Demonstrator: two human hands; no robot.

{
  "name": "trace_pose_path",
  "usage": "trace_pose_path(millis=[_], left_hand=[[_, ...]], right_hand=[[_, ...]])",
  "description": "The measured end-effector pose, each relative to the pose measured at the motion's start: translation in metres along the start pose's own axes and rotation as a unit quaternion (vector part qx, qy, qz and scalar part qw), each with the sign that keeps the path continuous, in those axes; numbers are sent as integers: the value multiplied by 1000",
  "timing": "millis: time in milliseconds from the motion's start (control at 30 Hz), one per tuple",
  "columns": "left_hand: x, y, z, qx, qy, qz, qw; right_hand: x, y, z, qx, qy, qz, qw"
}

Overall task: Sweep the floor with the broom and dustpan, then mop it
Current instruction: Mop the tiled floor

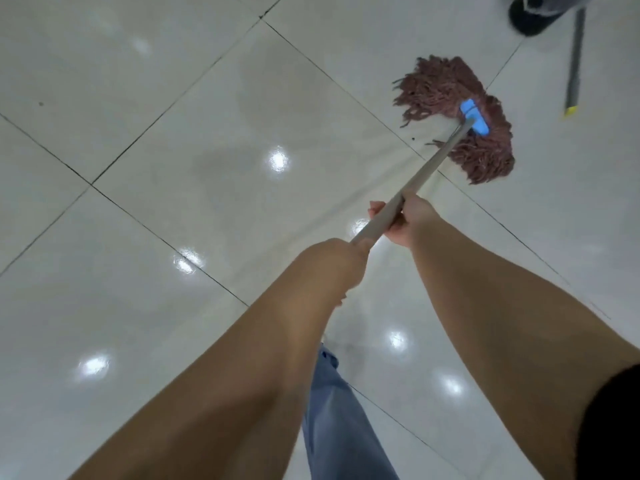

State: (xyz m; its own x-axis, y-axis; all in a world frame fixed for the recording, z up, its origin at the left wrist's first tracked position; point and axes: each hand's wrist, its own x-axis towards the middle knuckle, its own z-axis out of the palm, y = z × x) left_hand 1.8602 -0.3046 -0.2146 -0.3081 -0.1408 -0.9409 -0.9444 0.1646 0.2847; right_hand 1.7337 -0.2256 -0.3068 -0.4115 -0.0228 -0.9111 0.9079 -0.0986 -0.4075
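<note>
1. Plenty was cut off here: both forearms ran in from the bottom edge, and the upper end of the mop handle (429,174) vanished behind the left hand (332,261), so its top could not be seen.
2. The left hand's fingers were mostly hidden on the far side of the wrist; only a thumb tip showed against the handle, but the fist was plainly wrapped round the pole.
3. The right hand (405,220) sat further down the handle, just beyond the left, fingers curled under the pole and gripping it.
4. The mop head (457,123), reddish-brown strings with a blue clamp (474,117), lay spread flat on the floor (138,237) at upper right, straddling a dark grout line.
5. A few loose strands or specks lay just left of the mop head; too small to tell which.
6. At the top right corner, a dark shape (530,15) was clipped by the frame edge, hard to identify.
7. Beside it, a second grey pole (575,60) with a yellow tip slanted down to the floor, well apart from the mop; its upper end was cut off, so what it belonged to could not be told.
8. Pale glossy tiles carried bright ceiling-light reflections and a faint wet sheen near the middle.
9. Below the arms, a leg in blue jeans (339,427) stood partly hidden behind the left forearm.
</note>
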Motion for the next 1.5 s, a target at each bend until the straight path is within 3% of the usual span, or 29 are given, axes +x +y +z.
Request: trace_pose_path(millis=[100,300,633,800,967,1133,1367,1500], left_hand=[[-12,-50,11,-53,-37,-91,994],[-85,-232,12,-71,-71,-116,988],[-276,-541,-15,-57,-67,-223,971],[-341,-610,-3,-60,-83,-271,957],[-340,-577,-9,-27,-80,-281,956],[-307,-494,-24,10,-76,-290,954],[-178,-288,44,4,-112,-229,967],[-103,-164,87,9,-69,-160,985]], right_hand=[[-15,40,-9,-34,2,38,999],[-100,185,-18,-194,-27,142,970],[-305,483,2,-217,-113,203,948],[-367,557,-17,-220,-138,233,937],[-358,530,-21,-193,-173,227,939],[-316,458,-21,-181,-189,217,940],[-177,253,-90,-176,-129,160,963],[-102,137,-120,-176,-68,102,977]])
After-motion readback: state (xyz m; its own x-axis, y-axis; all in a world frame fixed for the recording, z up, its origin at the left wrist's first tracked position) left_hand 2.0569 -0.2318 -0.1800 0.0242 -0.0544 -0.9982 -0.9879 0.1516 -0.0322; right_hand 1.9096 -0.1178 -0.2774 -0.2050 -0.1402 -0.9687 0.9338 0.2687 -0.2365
